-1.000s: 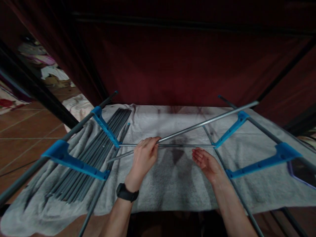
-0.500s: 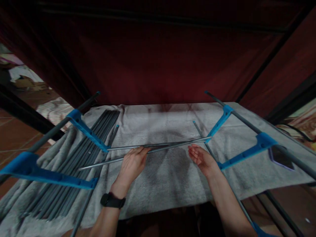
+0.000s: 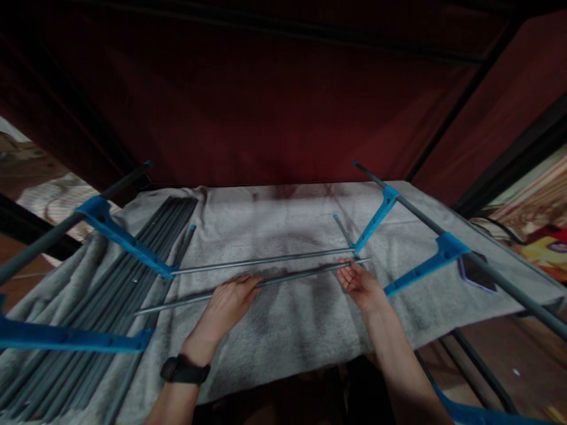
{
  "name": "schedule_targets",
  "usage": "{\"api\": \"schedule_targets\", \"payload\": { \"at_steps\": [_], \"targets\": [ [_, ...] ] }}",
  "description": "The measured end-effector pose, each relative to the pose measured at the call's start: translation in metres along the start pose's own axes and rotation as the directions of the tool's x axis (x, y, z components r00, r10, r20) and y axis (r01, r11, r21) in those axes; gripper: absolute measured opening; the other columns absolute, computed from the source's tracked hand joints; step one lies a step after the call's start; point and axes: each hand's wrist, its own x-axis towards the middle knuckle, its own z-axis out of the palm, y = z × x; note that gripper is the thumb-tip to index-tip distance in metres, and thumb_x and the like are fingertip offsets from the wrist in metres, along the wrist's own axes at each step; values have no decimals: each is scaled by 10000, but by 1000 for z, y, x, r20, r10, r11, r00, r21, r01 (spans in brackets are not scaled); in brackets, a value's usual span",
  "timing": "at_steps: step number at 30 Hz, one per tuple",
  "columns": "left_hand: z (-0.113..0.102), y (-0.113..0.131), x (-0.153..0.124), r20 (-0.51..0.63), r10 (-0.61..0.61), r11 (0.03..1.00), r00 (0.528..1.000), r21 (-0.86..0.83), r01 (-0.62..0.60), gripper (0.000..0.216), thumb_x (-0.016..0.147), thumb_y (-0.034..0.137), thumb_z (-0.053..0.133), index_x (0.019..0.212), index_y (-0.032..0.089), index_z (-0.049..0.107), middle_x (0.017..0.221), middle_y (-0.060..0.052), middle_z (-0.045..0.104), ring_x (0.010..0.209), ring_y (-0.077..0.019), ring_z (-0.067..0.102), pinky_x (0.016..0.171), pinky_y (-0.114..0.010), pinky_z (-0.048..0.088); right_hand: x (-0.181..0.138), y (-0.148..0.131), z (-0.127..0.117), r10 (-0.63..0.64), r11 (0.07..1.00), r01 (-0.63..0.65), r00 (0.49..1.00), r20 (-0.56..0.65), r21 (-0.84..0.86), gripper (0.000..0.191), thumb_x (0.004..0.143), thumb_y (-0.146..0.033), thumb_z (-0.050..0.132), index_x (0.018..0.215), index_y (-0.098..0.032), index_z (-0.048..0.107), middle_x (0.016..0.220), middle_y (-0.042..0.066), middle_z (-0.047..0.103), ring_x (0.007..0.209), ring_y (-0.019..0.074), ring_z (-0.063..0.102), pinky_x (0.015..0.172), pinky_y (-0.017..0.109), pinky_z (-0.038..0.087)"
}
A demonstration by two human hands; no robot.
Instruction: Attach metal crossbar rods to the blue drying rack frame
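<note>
A thin grey metal rod (image 3: 305,274) lies slantwise across the middle, a little above the grey cloth. My left hand (image 3: 234,300) wraps round it left of its midpoint, palm down. Near its right end, my right hand (image 3: 359,285), palm up, has its fingers curled at the rod. Behind runs another rod (image 3: 266,260), joining a blue plastic bracket (image 3: 128,239) on the left to a blue bracket (image 3: 376,219) on the right. Closer to me are a second left bracket (image 3: 71,337) and a second right bracket (image 3: 425,267), both on grey tubes.
Several loose grey tubes (image 3: 137,274) lie side by side at the left on the grey cloth (image 3: 283,336). A phone-like dark object with a purple edge (image 3: 478,274) rests at the right, under a side tube (image 3: 509,283). A dark red panel (image 3: 274,118) stands behind.
The held rod has come away from the rear rod, towards me. My right hand, earlier apart from it with fingers spread, now has its fingers at the rod's right end. The view has shifted slightly.
</note>
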Motion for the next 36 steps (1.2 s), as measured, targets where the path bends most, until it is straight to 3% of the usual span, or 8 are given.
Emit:
{"api": "schedule_targets", "payload": {
  "at_steps": [8, 17, 28, 36],
  "targets": [
    [-6, 0, -3, 65, -25, 1000, 998, -13, 25, 279, 951, 277, 583, 1159, 289, 768, 1081, -53, 802, 981, -260, 761, 891, -347, 564, 4, -7, -4, 5, 1000, -7, 997, -82, -20, 305, 1006, -79, 496, 772, -227, 626, 706, -22, 729, 617, 91, 694, 635, 204, 612],
    [-5, 4, -3, 258, -110, 992, 960, 90, 89, 356, 984, 233, 566, 1318, 254, 689, 1251, -70, 760, 1132, -258, 725, 988, -358, 533, 10, -4, -10, -68, 997, 56, 975, -209, -61, 273, 1013, -91, 508, 809, -213, 641, 709, -38, 699, 614, 75, 675, 655, 185, 598],
    [-6, 17, -5, 254, -99, 990, 962, 125, 69, 209, 985, 215, 584, 1152, 243, 708, 1153, -50, 773, 1082, -243, 729, 956, -345, 530, 5, -9, -10, -25, 996, -1, 953, -301, -85, 230, 999, -138, 540, 787, -207, 595, 634, -60, 623, 491, 65, 601, 552, 181, 589],
    [-3, 28, -10, 258, -79, 991, 963, 129, 46, 233, 1012, 234, 525, 1143, 224, 718, 1105, -65, 779, 1067, -245, 728, 960, -362, 531, 7, -14, -12, 33, 985, -77, 961, -274, -152, 266, 904, -23, 431, 786, -216, 571, 774, -7, 687, 626, 117, 689, 545, 244, 605]
  ]
}}
